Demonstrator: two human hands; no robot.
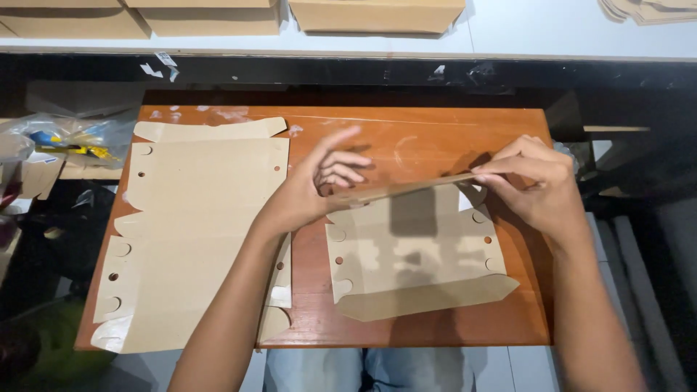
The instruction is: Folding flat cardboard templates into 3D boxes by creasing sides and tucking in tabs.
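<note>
Cardboard box blank (417, 250) w/ raised flap pinched betw. left hand (319, 190) & right hand (534, 185).

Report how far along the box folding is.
Done: folded brown boxes stand on the white shelf behind. In hand: left hand and right hand raise one flap of a die-cut cardboard blank on the wooden board. Left: a stack of flat blanks lies unfolded beside it.
</note>
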